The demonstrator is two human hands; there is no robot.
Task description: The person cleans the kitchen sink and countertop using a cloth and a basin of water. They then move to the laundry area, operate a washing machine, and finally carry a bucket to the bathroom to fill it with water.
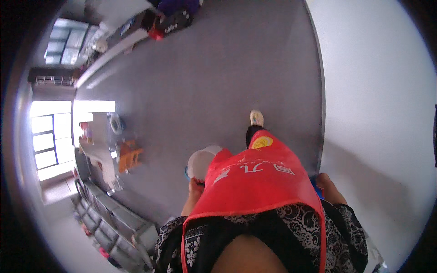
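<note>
At my left side, my left hand is closed at the near edge of a whitish round bucket. A strip of blue shows along the bucket's outer side, and the red apron covers part of it. Down by the wall, my right hand has its fingers curled at a blue thing. Most of that blue thing is hidden behind the apron, so its kind is unclear. The apron bears writing and a yellow round mark. One light-coloured shoe is forward on the floor.
A white wall runs close along my right. Grey floor stretches ahead. Leftward are an orange-brown wooden stool, a table and a grey sofa. Dark and red bags lie at the far upper left.
</note>
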